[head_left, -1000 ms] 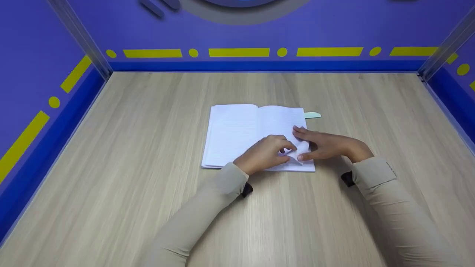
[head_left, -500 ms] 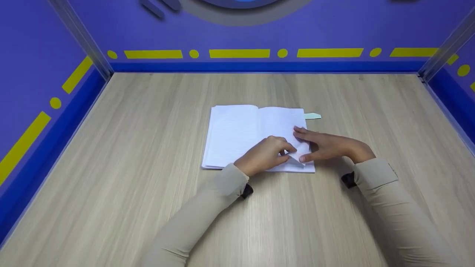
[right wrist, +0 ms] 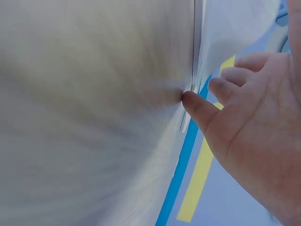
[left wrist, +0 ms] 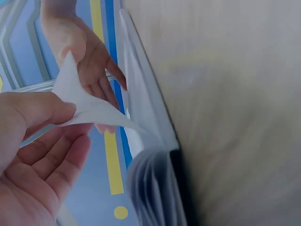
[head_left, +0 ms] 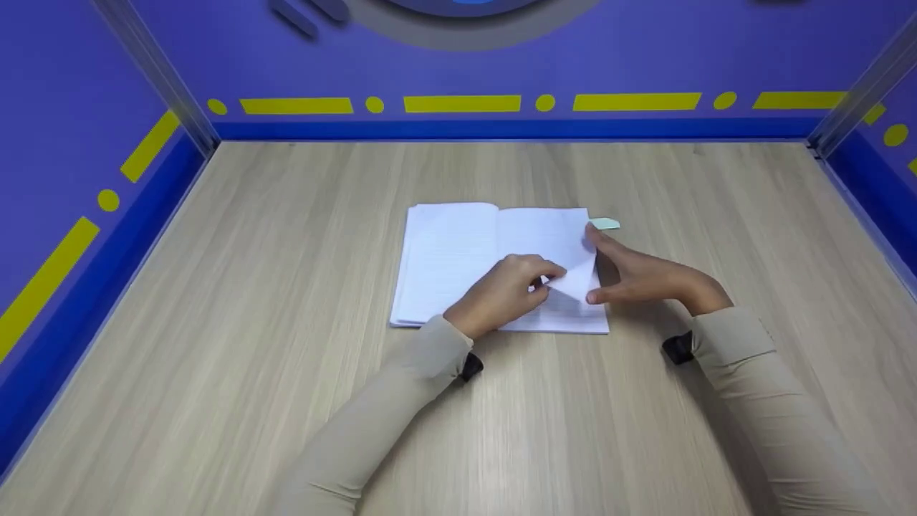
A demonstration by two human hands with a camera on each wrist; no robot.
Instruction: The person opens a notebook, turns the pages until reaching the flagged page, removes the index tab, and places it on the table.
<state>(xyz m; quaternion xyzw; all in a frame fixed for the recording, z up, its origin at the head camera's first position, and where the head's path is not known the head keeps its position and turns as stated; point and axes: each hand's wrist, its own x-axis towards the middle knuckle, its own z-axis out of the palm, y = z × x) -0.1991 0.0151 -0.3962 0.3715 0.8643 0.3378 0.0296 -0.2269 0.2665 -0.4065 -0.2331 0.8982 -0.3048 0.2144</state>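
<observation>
An open lined notebook [head_left: 451,251] lies on the table, its thick page stack and dark cover edge showing in the left wrist view. My left hand [head_left: 501,294] pinches the lower right part of a page [left wrist: 89,106] between thumb and fingers, bending it up off the stack. The page's pointed corner [head_left: 579,290] sticks out beside my right thumb. At the notebook's right edge, my right hand [head_left: 648,276] is spread, thumb and fingers apart. In the right wrist view, one of its fingertips [right wrist: 189,99] is right at the notebook's edge.
A pale green tab [head_left: 606,223] juts from the notebook's upper right side. The wood-grain table [head_left: 286,287] is bounded by purple-blue panels [head_left: 458,72] with yellow markings at the back and both sides.
My left hand has shifted slightly up and left, raising the page further. My right fingers have slid off the page to the notebook's right edge.
</observation>
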